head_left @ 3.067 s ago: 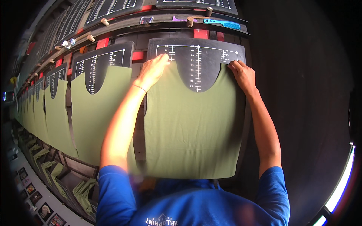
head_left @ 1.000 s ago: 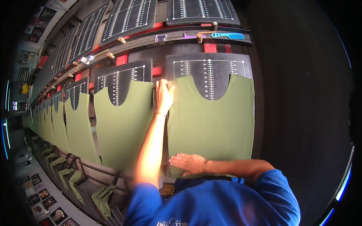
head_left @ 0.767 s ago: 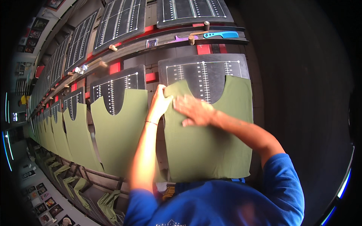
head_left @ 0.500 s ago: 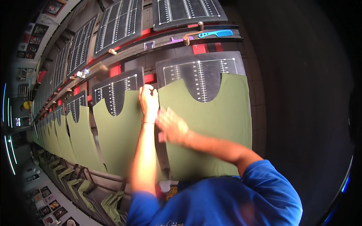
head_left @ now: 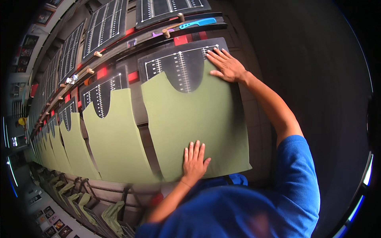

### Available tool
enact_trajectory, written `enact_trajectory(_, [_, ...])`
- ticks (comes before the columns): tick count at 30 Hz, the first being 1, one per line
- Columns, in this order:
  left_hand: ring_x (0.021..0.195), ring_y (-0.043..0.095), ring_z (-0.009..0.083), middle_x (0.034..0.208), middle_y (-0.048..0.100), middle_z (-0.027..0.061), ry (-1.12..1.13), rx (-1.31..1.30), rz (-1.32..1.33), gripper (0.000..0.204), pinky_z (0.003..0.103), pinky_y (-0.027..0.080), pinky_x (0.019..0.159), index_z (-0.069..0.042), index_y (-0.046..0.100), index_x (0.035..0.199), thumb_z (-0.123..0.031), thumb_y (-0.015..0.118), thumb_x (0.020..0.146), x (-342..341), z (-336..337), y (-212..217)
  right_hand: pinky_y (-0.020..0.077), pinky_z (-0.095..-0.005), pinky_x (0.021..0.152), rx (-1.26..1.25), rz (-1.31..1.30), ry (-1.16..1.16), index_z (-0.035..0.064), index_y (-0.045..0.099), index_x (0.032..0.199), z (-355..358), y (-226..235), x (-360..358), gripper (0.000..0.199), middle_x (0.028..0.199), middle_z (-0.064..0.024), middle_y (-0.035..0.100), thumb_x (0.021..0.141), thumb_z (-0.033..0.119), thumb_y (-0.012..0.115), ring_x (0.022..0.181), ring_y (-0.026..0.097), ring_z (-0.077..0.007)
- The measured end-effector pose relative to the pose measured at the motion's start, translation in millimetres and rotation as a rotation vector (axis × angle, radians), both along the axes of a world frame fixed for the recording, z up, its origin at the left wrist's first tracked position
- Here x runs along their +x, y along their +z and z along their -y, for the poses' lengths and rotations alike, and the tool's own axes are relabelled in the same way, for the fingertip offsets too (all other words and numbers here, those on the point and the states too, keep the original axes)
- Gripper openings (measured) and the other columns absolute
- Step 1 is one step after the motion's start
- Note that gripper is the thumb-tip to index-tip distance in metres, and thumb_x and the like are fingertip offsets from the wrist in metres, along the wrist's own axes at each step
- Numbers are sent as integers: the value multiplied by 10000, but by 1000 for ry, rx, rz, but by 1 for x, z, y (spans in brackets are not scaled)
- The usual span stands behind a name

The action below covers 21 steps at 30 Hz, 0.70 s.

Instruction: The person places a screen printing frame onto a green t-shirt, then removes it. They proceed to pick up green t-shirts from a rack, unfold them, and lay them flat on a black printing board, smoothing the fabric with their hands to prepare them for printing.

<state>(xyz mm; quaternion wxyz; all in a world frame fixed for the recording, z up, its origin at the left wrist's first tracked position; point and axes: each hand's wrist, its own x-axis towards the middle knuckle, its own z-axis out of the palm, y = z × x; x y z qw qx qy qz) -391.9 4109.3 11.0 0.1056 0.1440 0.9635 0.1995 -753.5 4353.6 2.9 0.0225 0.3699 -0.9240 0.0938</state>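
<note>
An olive-green fabric panel (head_left: pixel 194 119) with a scooped neckline lies flat on a black template board (head_left: pixel 180 67) marked with white ruler lines, the nearest in a long row of such boards. The left hand (head_left: pixel 194 160) presses flat on the panel's lower edge, fingers spread and holding nothing; the right hand (head_left: pixel 226 65) lies open and flat on the panel's upper right shoulder, its fingertips reaching onto the black board. Just to the left, a second green panel (head_left: pixel 113 135) of the same cut rests on its own ruled board (head_left: pixel 101 93), and more green panels curve away toward the far left. Small red rectangular tabs (head_left: pixel 180 39) sit between the boards. Above, on a dark ledge, lies a blue-handled tool (head_left: pixel 196 23) beside a wooden peg (head_left: pixel 180 16).
</note>
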Motion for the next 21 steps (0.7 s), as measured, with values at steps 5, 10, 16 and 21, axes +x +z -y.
enact_trajectory(5, [1502, 224, 420, 1614, 284, 218, 122, -99, -89, 715, 559, 136, 1223, 9, 315, 1543, -437, 484, 1011, -68, 18, -8, 184, -570, 1221, -94, 125, 52, 32, 393, 1501, -16, 7, 179, 758, 1578, -198, 358, 966, 556, 509, 1499, 259, -388])
enact_trajectory(10, [1510, 208, 410, 1627, 251, 221, 151, -82, -197, 725, 538, 120, 1235, 25, 277, 1550, -434, 452, 1018, -116, 3, -13, 224, -496, 1226, 102, 470, 323, 172, 316, 1567, -43, 15, 404, 657, 1614, -75, 326, 1043, 568, 294, 1490, 303, -264])
enact_trajectory(16, [1478, 315, 343, 1605, 342, 134, -900, -48, -68, 704, 535, 279, 1185, -62, 369, 1535, -518, 451, 1004, 30, -57, -7, 217, -513, 1223, -332, 434, -717, -52, 337, 1499, -58, 26, 425, 695, 1577, -263, 314, 979, 341, 575, 1478, 286, -409])
enact_trajectory(21, [1492, 292, 327, 1596, 357, 122, -1216, -58, -193, 659, 548, 230, 1203, -99, 444, 1501, -488, 535, 977, 24, -77, 7, 242, -481, 1222, -475, 322, -1211, -49, 353, 1493, -46, 21, 490, 672, 1566, -261, 337, 1000, 366, 545, 1474, 300, -397])
